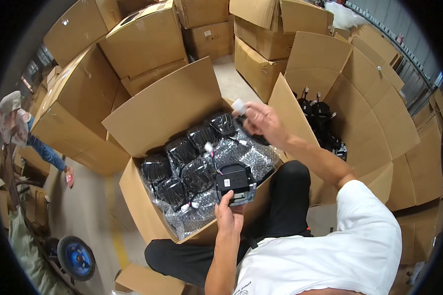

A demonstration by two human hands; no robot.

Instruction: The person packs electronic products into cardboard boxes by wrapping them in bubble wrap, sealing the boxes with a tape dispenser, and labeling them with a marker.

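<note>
Outstretched right hand (265,122) pinches something white (239,105); left hand (228,215) grips a black device (235,180)

Stacked brown cartons (145,46), blue-centred wheel (77,258) near yellow floor line (117,243), green fabric (28,253), another person's jeans (47,152), pink sandal (70,177)

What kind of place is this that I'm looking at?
Probably a warehouse or packing area. Large cardboard boxes are stacked beyond the open carton, which holds black units in clear wrapping, and a yellow line marks the floor.
</note>
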